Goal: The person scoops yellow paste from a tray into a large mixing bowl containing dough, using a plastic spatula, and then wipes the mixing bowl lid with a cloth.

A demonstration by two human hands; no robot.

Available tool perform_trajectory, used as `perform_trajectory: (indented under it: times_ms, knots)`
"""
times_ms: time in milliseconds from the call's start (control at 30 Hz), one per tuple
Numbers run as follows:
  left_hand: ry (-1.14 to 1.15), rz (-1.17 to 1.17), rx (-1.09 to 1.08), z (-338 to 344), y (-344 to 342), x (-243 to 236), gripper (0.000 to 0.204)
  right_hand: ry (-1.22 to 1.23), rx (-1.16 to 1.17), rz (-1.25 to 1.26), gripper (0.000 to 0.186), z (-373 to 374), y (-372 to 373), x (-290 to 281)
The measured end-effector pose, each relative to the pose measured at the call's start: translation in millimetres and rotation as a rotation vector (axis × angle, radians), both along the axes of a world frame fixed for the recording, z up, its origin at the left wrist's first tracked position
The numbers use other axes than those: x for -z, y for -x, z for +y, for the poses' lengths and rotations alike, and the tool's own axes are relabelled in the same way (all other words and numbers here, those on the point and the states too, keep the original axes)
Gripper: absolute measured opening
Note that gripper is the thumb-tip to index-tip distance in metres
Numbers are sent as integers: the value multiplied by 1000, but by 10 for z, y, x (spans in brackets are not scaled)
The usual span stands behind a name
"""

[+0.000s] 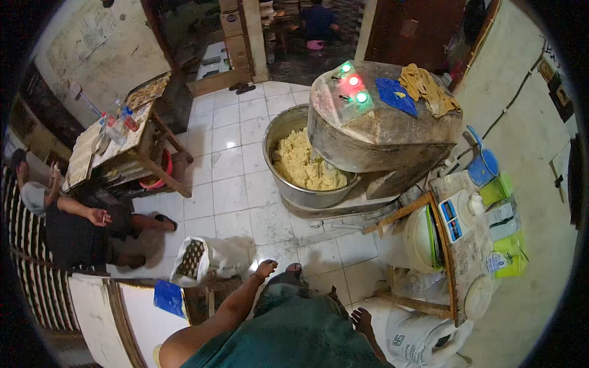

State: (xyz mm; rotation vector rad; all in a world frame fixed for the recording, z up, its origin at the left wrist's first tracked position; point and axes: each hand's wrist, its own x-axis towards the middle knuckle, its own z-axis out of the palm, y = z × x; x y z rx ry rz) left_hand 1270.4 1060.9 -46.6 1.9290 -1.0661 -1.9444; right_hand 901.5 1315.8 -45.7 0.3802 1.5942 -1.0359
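My left hand (266, 268) hangs in front of my body with its fingers loosely bent and apart, and nothing shows in it. It is nearest to a white sack (228, 257) standing on the tiles, whose mouth shows a dark, patterned content. On the other side, my right hand (362, 319) hangs low with its fingers apart, beside a large white printed sack (408, 334); whether it touches that sack I cannot tell. Ahead stands a big dough mixer (374, 135), its metal bowl (276, 175) holding pale yellow, lumpy dough (300, 161). Lights on the mixer's top glow green and red.
Right: a wooden table (445, 187) with a blue-faced scale (453, 219), a blue scoop (483, 164) and green packets. Left: another person (80, 227) sits by a wooden table (116, 147) holding bottles. A blue sheet (169, 299) lies on a white surface near my left arm. Someone is in the far doorway.
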Motion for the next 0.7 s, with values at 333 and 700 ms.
perform_trajectory:
  times_ms: [333, 700]
  knots:
    - [-151, 90, 115, -238, -856, 1103, 33, 96, -755, 759, 31, 600, -624, 330]
    - [-499, 134, 926, -800, -110, 82, 36, -162, -93, 48, 34, -15, -994, -839]
